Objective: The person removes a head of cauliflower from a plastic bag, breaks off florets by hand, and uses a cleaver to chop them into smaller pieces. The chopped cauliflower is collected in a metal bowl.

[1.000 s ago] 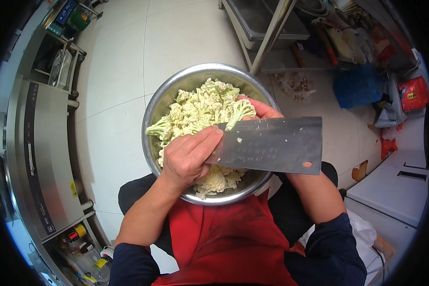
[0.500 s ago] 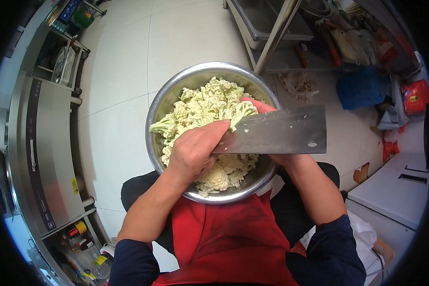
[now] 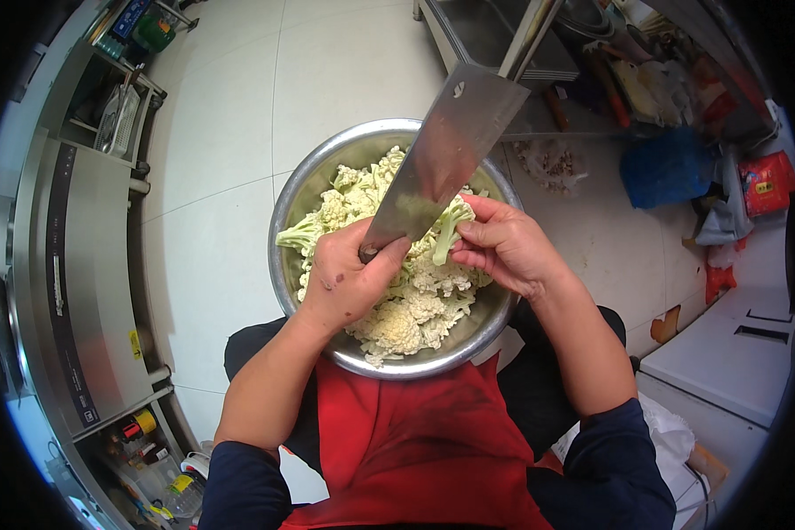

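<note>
My left hand (image 3: 344, 278) grips the handle of a wide metal cleaver (image 3: 437, 155), its blade angled up and to the right above a steel bowl (image 3: 283, 208). The bowl rests over my lap and holds a heap of cut cauliflower (image 3: 393, 322). My right hand (image 3: 512, 247) pinches a pale green-stemmed floret (image 3: 449, 225) between thumb and fingers, just right of the blade and over the bowl's right part.
A steel shelf unit with trays (image 3: 473, 40) stands ahead-right, with a blue bag (image 3: 662, 172) and red packet (image 3: 764, 185) nearby. A steel appliance (image 3: 106, 283) lines the left, above bottles (image 3: 181, 495). A white cabinet (image 3: 715, 371) is at right.
The cleaver has swung from lying level across the floret and right hand to pointing steeply up and away, uncovering the right hand and the floret it holds.
</note>
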Motion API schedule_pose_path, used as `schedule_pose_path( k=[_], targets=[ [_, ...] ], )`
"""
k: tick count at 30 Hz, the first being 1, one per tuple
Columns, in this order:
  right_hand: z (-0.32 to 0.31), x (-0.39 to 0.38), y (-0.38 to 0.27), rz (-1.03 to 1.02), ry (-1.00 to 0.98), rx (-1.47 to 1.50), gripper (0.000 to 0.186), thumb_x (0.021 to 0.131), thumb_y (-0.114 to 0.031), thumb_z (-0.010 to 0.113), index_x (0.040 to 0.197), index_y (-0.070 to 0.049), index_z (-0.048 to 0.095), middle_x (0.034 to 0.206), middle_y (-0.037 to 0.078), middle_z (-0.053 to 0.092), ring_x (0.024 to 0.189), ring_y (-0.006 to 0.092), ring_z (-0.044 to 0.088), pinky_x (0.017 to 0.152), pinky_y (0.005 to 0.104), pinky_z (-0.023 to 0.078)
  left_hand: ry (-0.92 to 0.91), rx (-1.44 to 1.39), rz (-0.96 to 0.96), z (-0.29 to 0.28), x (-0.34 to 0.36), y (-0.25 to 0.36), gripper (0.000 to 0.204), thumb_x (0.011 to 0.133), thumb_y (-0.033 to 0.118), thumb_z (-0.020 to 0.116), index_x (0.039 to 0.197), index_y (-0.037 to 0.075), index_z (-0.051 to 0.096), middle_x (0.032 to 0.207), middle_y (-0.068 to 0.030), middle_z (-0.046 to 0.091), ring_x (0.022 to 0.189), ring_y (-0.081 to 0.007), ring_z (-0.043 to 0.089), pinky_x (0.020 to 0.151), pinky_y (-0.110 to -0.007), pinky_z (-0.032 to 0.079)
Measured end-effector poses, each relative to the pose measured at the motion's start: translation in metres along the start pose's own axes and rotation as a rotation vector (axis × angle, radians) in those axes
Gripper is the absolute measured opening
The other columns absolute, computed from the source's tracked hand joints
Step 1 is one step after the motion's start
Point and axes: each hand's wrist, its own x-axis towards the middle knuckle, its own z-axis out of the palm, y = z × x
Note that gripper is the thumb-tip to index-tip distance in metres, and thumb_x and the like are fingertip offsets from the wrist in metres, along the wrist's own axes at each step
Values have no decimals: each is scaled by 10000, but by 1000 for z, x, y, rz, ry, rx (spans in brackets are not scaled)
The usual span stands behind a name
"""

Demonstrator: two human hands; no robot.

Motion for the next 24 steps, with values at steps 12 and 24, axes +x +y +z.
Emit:
schedule_pose_path(
  k=[12,24],
  targets=[
    [-6,-5,-4,-98,-2,173,533,1070,8,554,1592,-54,464,1398,115,664,1212,209,679,1020,349,605,133,86,46,-13,16,-7,203,967,127,757,1126,1,758,820,-5,704,732,-61,582,653,-255,474],
    [-37,26,16,-273,-124,403,553,1029,8,659,1545,-136,524,1518,141,617,1399,310,615,1163,466,548,221,537,898,9,5,-16,589,630,-9,724,1215,36,782,1130,-171,805,692,-238,738,598,-333,572]
  ],
)
